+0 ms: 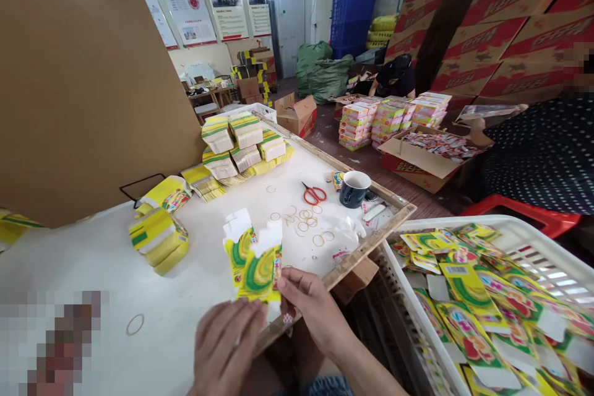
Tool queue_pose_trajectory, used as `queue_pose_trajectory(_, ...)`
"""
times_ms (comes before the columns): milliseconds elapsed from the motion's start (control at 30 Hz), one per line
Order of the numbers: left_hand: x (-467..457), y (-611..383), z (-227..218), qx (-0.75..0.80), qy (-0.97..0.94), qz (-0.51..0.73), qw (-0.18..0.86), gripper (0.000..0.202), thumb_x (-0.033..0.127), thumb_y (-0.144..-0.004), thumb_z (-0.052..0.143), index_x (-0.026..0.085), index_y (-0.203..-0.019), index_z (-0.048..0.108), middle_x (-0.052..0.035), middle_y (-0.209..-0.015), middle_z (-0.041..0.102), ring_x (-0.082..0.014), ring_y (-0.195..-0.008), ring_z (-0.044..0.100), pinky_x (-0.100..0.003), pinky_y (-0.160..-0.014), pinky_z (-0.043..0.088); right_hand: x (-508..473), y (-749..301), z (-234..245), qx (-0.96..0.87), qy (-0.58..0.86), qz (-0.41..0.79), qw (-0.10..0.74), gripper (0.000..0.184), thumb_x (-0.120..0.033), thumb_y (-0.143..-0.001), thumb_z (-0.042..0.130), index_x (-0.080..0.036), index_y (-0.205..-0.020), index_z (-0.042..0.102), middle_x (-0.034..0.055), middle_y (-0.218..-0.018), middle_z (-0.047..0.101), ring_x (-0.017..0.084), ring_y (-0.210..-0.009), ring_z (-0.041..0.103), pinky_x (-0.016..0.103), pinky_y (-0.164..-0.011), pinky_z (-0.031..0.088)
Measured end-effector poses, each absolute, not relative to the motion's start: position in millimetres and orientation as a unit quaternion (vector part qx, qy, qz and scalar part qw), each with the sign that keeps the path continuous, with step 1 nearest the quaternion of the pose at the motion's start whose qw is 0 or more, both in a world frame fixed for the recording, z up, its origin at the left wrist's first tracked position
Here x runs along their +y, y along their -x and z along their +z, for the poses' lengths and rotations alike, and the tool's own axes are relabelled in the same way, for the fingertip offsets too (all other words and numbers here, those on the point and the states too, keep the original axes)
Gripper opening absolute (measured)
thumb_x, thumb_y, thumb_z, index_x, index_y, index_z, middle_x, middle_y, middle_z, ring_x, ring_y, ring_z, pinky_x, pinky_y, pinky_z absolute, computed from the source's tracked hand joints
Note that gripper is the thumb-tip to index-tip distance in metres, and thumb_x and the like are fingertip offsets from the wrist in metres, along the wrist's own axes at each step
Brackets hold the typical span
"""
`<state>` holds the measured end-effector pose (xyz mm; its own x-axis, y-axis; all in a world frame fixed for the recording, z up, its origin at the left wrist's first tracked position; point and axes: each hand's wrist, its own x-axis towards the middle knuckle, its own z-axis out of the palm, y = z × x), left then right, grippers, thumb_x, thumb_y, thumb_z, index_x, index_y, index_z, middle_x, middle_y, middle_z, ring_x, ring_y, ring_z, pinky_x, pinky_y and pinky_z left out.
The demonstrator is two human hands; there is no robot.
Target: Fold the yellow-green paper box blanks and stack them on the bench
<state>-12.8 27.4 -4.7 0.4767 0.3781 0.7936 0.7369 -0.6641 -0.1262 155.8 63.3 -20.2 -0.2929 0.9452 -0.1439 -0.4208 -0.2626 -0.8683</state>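
Both my hands hold a flat yellow-and-green printed carton blank (254, 263) upright over the near edge of the white table (116, 272). My left hand (227, 346) is closed on its bottom edge from below. My right hand (312, 306) pinches its right side with thumb and fingers. The blank's white flaps stick up at the top.
Bundles of flat yellow cartons (158, 238) lie to the left and stacked at the far end (241, 142). Rubber bands (304, 219), red scissors (314, 193) and a dark mug (354, 188) sit mid-table. A white crate (510, 232) of loose blanks stands right. A big cardboard sheet (83, 93) leans left. People sit beyond.
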Motion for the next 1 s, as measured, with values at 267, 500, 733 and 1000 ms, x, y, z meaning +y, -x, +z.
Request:
queue_pose_trajectory(267, 2, 6, -16, -0.555, 0.548, -0.582, -0.229, 0.047, 0.032, -0.081, 0.066, 0.034, -0.127, 0.056, -0.0036, -0.139, 0.055, -0.0282, -0.127, 0.049, -0.042, -0.102, 0.045, 55, -159, -17, -0.381, 0.35, 0.696, 0.498, 0.032, -0.043, -0.075, 0.073, -0.018, -0.091, 0.06, -0.0013, -0.066, 0.065, 0.014, -0.065, 0.058, 0.026, -0.065, 0.043)
queue_pose_trajectory(500, 14, -6, 0, -0.438, 0.264, -0.539, -0.669, 0.047, 0.051, -0.058, 0.081, 0.019, -0.092, 0.075, -0.0119, -0.099, 0.077, -0.0355, -0.099, 0.068, -0.043, -0.083, 0.055, 46, -153, -11, -0.362, 0.312, 0.741, 0.472, 0.035, -0.043, -0.069, 0.078, -0.017, -0.079, 0.058, 0.0008, -0.069, 0.067, 0.014, -0.067, 0.061, 0.025, -0.065, 0.044)
queue_pose_trajectory(733, 13, -12, -4, -0.428, 0.256, -0.577, -0.647, 0.046, 0.044, -0.056, 0.083, 0.018, -0.093, 0.076, -0.013, -0.098, 0.077, -0.035, -0.096, 0.069, -0.043, -0.084, 0.054, 45, -151, -16, -0.358, 0.313, 0.743, 0.472, 0.034, -0.043, -0.067, 0.08, -0.016, -0.082, 0.067, 0.0034, -0.079, 0.07, 0.016, -0.075, 0.062, 0.026, -0.07, 0.047)
queue_pose_trajectory(1000, 17, -12, -8, -0.445, 0.235, -0.564, -0.655, 0.027, 0.035, -0.069, 0.077, 0.02, -0.091, 0.076, -0.0081, -0.087, 0.079, -0.029, -0.085, 0.072, -0.038, -0.075, 0.058, 46, -159, -2, -0.399, 0.369, 0.726, 0.421, 0.037, -0.048, -0.064, 0.079, -0.015, -0.077, 0.067, 0.0026, -0.073, 0.068, 0.016, -0.069, 0.061, 0.027, -0.067, 0.047)
